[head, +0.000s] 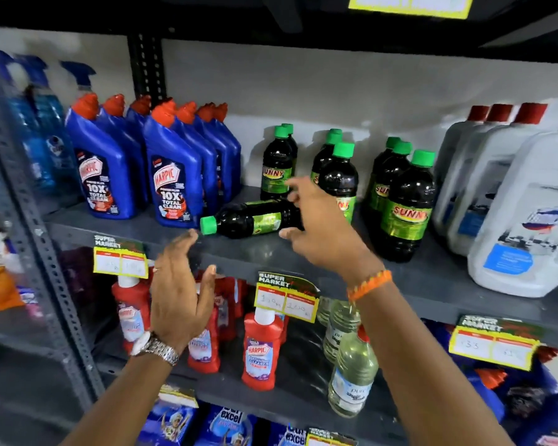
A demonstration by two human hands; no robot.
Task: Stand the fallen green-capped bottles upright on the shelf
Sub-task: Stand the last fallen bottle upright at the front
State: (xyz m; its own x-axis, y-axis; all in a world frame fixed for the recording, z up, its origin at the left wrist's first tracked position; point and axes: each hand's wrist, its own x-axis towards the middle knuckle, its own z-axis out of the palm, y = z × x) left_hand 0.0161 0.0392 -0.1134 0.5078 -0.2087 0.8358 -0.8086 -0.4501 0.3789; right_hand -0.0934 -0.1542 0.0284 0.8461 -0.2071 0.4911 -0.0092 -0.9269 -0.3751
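One dark bottle with a green cap (245, 220) lies on its side on the grey shelf (271, 252), cap pointing left. My right hand (319, 226) wraps around its base end, thumb under and fingers over. My left hand (179, 291) hovers below the shelf's front edge with fingers spread, holding nothing. Several more green-capped bottles stand upright behind: a pair at the back (277, 162), a pair in the middle (340, 175), three at the right (406, 204).
Blue Harpic bottles (171, 175) stand left of the fallen bottle, white jugs (522, 214) to the right. Yellow price tags (285, 297) hang off the shelf edge. Red bottles (260, 349) and clear bottles (351, 375) fill the shelf below.
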